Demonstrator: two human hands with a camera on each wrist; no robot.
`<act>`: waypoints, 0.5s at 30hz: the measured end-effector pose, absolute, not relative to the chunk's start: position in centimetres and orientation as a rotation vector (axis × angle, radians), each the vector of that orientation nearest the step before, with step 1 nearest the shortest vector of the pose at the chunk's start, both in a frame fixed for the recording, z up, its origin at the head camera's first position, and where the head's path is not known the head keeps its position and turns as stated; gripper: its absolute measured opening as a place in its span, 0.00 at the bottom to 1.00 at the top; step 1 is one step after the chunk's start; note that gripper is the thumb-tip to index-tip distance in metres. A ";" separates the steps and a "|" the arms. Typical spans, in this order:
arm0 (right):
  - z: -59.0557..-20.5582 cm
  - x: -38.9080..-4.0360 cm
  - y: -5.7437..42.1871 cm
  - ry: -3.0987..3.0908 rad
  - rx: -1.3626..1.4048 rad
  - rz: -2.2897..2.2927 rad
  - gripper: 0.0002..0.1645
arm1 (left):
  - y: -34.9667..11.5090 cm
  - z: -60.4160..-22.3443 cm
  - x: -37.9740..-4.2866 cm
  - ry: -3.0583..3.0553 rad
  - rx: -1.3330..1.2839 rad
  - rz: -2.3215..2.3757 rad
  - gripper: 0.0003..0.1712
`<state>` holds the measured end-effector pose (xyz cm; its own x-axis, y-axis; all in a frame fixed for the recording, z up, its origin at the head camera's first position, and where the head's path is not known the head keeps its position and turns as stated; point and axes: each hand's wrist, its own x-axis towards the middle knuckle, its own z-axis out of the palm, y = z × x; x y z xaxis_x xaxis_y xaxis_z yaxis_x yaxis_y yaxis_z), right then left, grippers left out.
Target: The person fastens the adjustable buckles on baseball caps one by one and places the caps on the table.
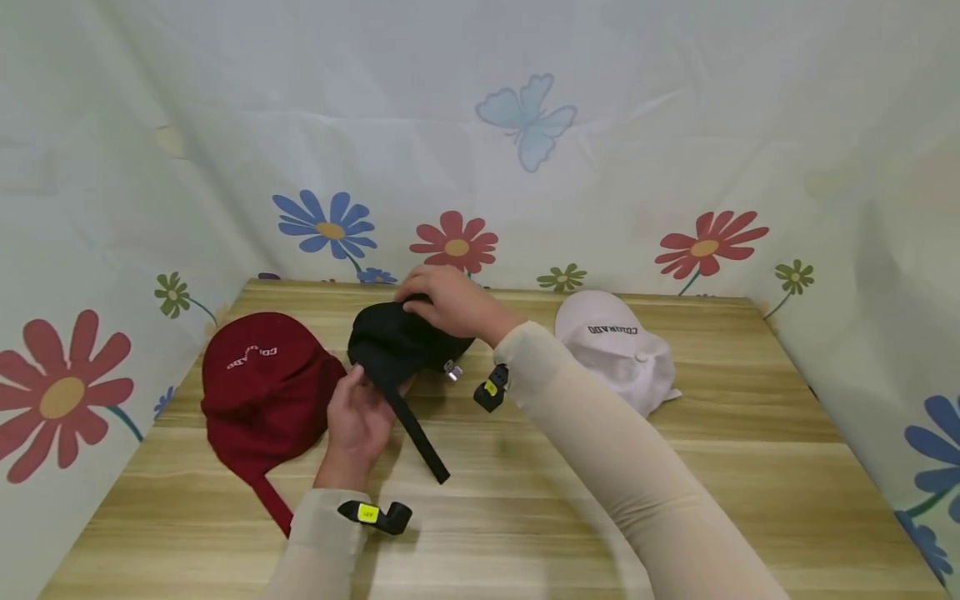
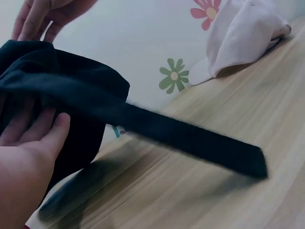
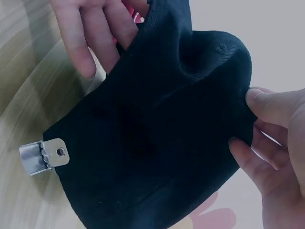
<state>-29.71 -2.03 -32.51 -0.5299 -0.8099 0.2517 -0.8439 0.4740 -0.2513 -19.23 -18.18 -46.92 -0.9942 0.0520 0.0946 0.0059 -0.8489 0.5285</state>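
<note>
Nearest, the left hand (image 1: 362, 421) grips the edge of the black cap (image 1: 393, 342) beside its strap (image 1: 415, 437), above the table (image 1: 750, 392), between 1 red cap (image 1: 262, 392) and 1 white cap (image 1: 618, 354). Beyond, the right hand (image 1: 459, 305) pinches the far side.

Left hand (image 1: 362, 421) part hidden under black cap (image 1: 393, 346); black strap (image 2: 190, 141) blurry beyond that grip. Below it, red strap (image 1: 272, 502) end behind sleeve (image 1: 321, 542). Right hand (image 3: 280, 148) edge-cropped.
</note>
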 end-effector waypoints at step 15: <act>-31.5 -28.8 -2.2 -2.621 1.481 0.531 0.15 | -16.3 -46.5 -18.9 0.976 0.254 2.925 0.16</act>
